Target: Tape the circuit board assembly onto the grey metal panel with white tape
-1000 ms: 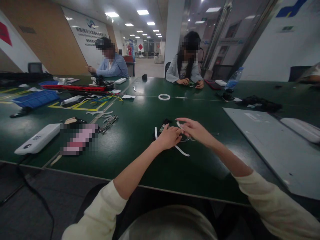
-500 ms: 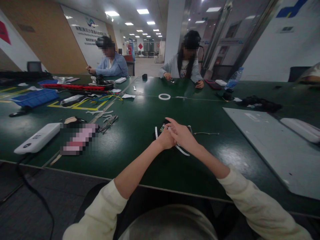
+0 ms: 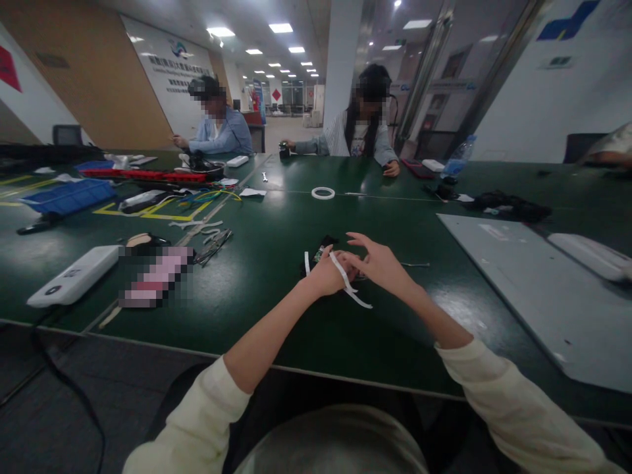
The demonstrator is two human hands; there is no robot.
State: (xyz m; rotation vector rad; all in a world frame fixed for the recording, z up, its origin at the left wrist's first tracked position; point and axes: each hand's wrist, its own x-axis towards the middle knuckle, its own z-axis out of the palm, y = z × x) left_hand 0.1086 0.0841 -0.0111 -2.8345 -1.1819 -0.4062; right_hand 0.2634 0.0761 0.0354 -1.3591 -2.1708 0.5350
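Note:
Over the dark green table, my left hand (image 3: 326, 275) is closed round a black device with a green circuit board (image 3: 320, 251), of which only the upper left part shows. A white strip (image 3: 340, 268) crosses the back of this hand and runs down to the right. Another short white strip (image 3: 307, 263) sticks out at the device's left side. My right hand (image 3: 379, 262) is just to the right, its index finger raised and its fingers apart. Its lower fingertips are close to my left fingers; whether they touch I cannot make out.
A white tape ring (image 3: 322, 193) lies ahead. To the left are pliers (image 3: 213, 247), a white power bank (image 3: 75, 275), a pink phone (image 3: 158, 276) and a blue tray (image 3: 69, 196). A grey panel (image 3: 533, 289) lies at right. Two people (image 3: 220, 125) sit across the table.
My right hand has moved right, off the device, and its fingers have spread. The white strip now shows across my left hand. Across the table, one person's hand has reached a small black object.

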